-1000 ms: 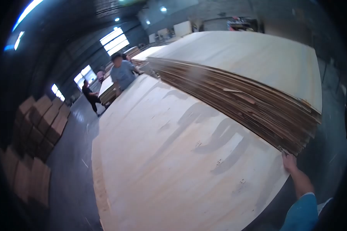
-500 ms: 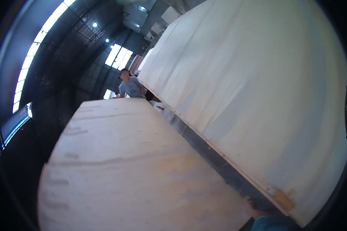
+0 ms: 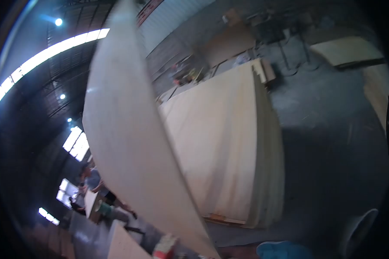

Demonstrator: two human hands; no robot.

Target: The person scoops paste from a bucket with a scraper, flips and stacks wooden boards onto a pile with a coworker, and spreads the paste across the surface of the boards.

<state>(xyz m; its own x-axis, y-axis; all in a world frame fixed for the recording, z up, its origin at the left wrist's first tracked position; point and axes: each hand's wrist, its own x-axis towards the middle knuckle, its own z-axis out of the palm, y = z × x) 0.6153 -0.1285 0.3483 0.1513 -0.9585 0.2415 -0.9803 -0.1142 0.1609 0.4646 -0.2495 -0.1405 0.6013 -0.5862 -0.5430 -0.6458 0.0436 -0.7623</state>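
One cam here, on the wearer's head, approx. eye ht., w/ a v. wide lens: dark rounded corners, bent lines. It faces fwd & a bit down, rolled sideways, so roof & strip skylight (image 3: 52, 51) sit upper L of pic, concrete floor (image 3: 320, 164) R. The raised wood sheet (image 3: 125, 116) is v. close, running top to btm L of ctr; the sheet stack (image 3: 216, 151) is mid-dist. beyond it. Far bkgd: a co-worker (image 3: 93, 179), lower L. Wearer's blue sleeve (image 3: 283, 250) is close, cut by btm edge.
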